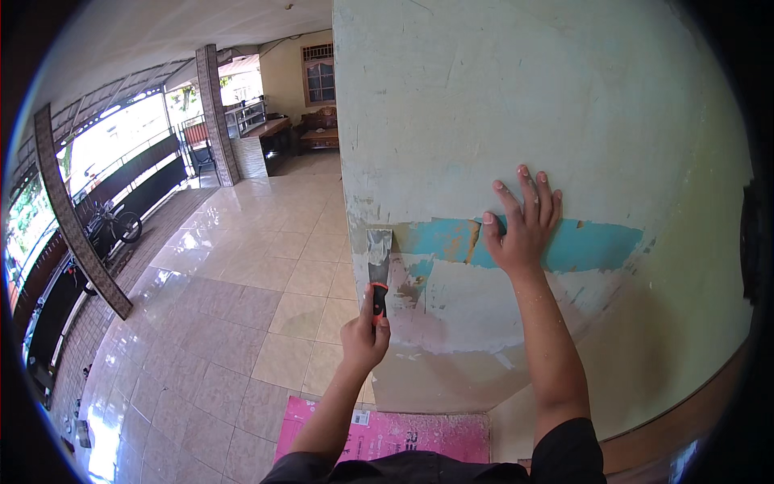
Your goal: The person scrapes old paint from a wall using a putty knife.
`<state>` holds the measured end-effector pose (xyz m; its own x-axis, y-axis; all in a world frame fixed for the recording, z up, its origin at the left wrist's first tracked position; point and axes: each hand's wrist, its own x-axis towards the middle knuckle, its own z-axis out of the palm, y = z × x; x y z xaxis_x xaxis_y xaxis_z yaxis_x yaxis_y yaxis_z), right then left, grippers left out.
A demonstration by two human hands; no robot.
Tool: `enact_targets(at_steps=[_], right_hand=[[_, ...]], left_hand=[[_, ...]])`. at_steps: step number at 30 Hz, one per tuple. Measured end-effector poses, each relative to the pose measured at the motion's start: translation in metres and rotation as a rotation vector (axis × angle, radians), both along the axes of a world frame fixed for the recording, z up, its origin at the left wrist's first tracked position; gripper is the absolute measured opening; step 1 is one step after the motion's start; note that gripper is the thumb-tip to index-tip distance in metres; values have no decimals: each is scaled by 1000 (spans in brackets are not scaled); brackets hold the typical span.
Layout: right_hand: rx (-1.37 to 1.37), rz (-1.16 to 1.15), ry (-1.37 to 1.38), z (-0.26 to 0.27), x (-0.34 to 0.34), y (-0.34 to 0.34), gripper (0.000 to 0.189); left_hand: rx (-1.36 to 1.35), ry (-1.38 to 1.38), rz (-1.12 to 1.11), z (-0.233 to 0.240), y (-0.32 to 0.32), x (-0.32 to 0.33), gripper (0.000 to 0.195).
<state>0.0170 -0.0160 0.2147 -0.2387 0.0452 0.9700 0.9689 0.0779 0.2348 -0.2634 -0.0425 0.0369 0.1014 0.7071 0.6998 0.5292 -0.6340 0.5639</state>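
Note:
My left hand (366,339) is closed around the red and black handle of a putty knife (379,266), its forefinger laid along the handle. The blade points up, and its tip lies against the painted wall (447,139) near the left corner. Just right of the blade begins a band of exposed turquoise paint (592,245), with brown patches and ragged edges. My right hand (525,227) rests on the wall with fingers spread, its palm over the turquoise band. Below the band the wall is whitish and scraped.
A pink cardboard sheet (387,432) strewn with pale flakes lies at the wall's foot. Glossy floor tiles (242,320) stretch left. Beyond stand a leaning-looking pillar (78,218), a second pillar (216,115), a motorcycle (109,224) and a wooden bench (319,130).

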Motion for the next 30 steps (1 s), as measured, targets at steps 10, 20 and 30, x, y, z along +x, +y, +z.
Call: enact_targets(at_steps=[10, 20, 30], right_hand=[[4, 10, 2, -1, 3, 0, 39], [14, -1, -24, -1, 4, 0, 37], [7, 12, 11, -3, 5, 0, 38]], left_hand=[[-44, 33, 50, 12, -11, 8, 71], [-35, 0, 21, 17, -13, 7, 68], [-54, -80, 31, 29, -12, 6, 70]])
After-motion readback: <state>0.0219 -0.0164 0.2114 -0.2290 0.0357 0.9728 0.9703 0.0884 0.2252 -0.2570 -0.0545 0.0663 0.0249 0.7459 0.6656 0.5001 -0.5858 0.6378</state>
